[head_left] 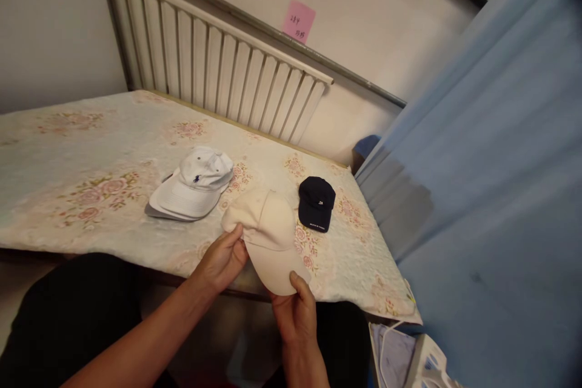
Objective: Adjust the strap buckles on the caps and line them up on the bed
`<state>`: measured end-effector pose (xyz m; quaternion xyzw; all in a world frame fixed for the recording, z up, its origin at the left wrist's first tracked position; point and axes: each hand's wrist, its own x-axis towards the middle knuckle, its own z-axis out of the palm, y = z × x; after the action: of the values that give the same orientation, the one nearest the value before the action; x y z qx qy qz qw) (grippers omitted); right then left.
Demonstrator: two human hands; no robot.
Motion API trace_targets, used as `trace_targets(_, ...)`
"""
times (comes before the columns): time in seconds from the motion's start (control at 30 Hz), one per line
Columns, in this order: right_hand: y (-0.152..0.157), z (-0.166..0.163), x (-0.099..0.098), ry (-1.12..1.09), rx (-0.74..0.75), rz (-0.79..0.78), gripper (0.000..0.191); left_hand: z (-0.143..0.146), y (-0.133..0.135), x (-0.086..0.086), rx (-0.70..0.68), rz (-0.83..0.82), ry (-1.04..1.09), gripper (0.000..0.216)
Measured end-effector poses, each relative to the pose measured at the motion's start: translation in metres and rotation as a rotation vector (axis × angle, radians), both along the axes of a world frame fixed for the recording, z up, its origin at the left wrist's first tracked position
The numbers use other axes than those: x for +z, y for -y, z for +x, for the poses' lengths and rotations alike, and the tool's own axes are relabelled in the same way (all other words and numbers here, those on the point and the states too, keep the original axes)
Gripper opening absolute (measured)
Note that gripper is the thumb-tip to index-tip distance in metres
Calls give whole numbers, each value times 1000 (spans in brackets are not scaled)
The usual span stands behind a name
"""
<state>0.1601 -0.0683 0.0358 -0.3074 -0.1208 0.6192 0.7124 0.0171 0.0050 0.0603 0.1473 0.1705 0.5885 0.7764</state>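
Observation:
A cream baseball cap [273, 224] is held up between my two hands, its brim pointing down toward me. My left hand [227, 257] pinches the side of the crown near the brim, thumb on top. With the thumb over the brim's front edge and the fingers underneath, my right hand [295, 309] grips the same cap. To the left, a white cap [200, 179] with a small dark emblem lies on the floral cover, a grey brim edge showing beneath its own. A black cap [317, 203] with a small light emblem rests to the right.
The floral bed cover [150, 133] spreads under the caps. A white radiator [218, 66] stands behind it, below a pink note [299, 21] on the wall. A blue curtain [477, 194] hangs at right. White plastic baskets [427, 361] sit at lower right.

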Motion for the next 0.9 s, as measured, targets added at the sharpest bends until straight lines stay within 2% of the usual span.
trace_targets(0.33, 4, 6, 0, -10, -6, 1, 69, -4, -4, -4, 42, -31, -45, 35)
trace_targets(0.63, 7, 17, -5, -36, -12, 13, 69, -6, -3, 6, 81, -57, 37, 40)
trace_targets(0.9, 7, 31, -11, -26, -30, 13, 68, -8, -5, 2, 51, -50, 140, 42)
